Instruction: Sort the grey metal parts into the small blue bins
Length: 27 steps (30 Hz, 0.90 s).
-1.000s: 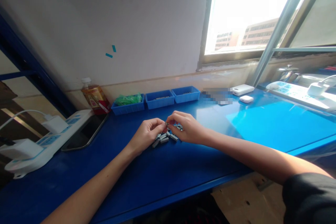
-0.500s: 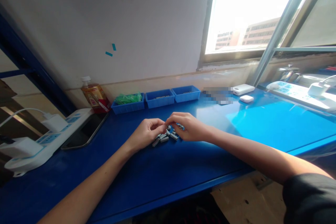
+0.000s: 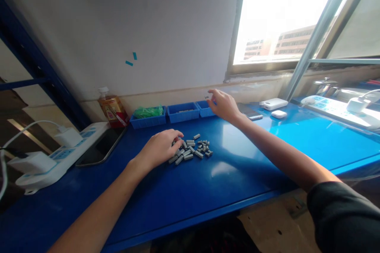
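Note:
A heap of several small grey parts lies on the blue table. My left hand rests at the heap's left edge, fingers curled onto the parts. My right hand is stretched out over the rightmost blue tray, its fingertips pinched on a small grey part. A middle blue tray holds grey parts, and the left blue tray holds green pieces.
A white power strip with chargers and a dark phone lie at the left. A bottle stands by the wall. Another phone, a white power bank and a small white case lie at the right.
My right hand left the heap and reached back to the rightmost tray with a small part. My left hand stayed at the heap, and the uncovered parts now show.

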Each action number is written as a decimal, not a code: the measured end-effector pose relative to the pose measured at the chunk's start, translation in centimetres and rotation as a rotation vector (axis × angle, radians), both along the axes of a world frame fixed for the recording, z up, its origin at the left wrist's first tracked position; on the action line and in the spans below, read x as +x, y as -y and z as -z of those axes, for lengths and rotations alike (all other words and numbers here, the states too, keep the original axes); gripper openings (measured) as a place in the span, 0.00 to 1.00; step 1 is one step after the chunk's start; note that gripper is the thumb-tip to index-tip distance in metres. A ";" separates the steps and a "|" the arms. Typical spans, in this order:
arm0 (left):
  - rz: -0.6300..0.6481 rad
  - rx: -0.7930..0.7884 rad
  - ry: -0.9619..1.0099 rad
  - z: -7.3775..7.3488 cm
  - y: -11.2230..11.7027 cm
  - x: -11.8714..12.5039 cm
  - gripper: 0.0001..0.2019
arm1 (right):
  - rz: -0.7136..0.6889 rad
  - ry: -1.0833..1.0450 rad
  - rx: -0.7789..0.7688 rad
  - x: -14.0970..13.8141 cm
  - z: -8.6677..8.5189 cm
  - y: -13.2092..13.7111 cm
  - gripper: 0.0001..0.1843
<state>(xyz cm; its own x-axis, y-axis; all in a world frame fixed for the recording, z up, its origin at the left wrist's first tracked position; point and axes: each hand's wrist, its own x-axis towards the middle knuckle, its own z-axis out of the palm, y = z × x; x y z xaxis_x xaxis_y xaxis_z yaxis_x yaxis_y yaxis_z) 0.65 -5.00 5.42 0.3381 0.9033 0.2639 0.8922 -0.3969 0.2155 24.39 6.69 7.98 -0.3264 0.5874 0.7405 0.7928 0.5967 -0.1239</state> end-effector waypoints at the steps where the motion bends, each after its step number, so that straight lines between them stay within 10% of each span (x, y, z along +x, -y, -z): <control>1: -0.030 -0.003 -0.037 -0.1 0.0 -0.3 0.15 | 0.048 0.019 -0.071 0.4 -0.1 -0.6 0.12; 8: -0.211 -0.046 -0.166 -0.9 -0.2 -2.0 0.14 | -0.098 0.261 -0.373 0.3 2.6 2.2 0.10; 27: -0.253 -0.157 -0.138 -0.1 -1.2 -3.4 0.12 | -0.392 0.289 -0.331 -2.0 4.1 5.1 0.10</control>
<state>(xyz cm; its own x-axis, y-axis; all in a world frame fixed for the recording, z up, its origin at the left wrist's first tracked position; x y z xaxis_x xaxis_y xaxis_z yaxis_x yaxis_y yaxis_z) -2.78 -3.77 5.48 0.1204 0.9893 0.0819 0.9833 -0.1302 0.1269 22.36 1.56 3.85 -0.7275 0.5668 0.3865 0.5500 0.8186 -0.1653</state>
